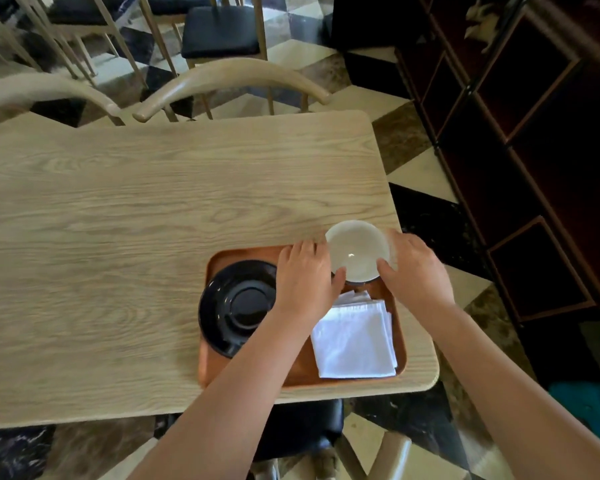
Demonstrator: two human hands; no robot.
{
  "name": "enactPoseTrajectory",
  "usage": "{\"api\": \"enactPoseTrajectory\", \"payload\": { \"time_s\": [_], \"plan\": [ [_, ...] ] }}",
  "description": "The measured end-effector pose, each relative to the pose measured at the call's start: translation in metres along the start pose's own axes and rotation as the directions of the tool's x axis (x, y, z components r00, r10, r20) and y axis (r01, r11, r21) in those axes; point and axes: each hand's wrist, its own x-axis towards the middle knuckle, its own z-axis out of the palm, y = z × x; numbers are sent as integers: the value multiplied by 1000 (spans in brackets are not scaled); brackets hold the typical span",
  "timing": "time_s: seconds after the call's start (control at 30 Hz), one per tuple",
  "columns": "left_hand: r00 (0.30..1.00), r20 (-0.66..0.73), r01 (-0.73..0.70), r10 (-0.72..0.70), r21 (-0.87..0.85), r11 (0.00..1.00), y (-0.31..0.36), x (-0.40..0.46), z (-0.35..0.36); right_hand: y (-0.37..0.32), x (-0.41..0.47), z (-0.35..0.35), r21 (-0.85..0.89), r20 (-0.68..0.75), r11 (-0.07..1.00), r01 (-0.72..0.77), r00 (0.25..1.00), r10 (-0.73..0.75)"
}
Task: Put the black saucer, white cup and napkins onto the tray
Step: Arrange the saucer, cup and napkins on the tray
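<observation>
Both hands cup the white cup point(356, 251) over the far right corner of the tray point(253, 252): left hand point(305, 276) and right hand point(413, 268) each grip its side. On the tray, black saucer point(238, 308) lies left, napkins point(355, 341) right

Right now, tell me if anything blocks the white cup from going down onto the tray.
Nothing visible does. The white cup is held between the left hand and right hand over the tray's far right corner; the black saucer and napkins lie clear of it.
</observation>
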Motion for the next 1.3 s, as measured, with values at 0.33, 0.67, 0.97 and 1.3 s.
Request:
{"api": "enactPoseTrajectory", "payload": {
  "time_s": [0.33, 0.67, 0.97, 1.3],
  "plan": [
    [969, 156, 248, -192, -583, 774, -19, 8, -8, 1, 0, 6, 474, 71, 869, -144, 990, 125],
    [969, 155, 249, -194, -615, 748, -41, -10, -13, -10, -11, 13, 468, 83, 880, -82, 995, 49],
    [964, -168, 112, -206, -445, 888, -27, -42, -9, 9, -37, 11, 259, -38, 957, 130, 992, -124],
    [958, 166, -220, 233, -96, 971, 8, -118, 56, 66, -101, 45, -37, 185, 851, 524, 840, -510]
  ]
}}
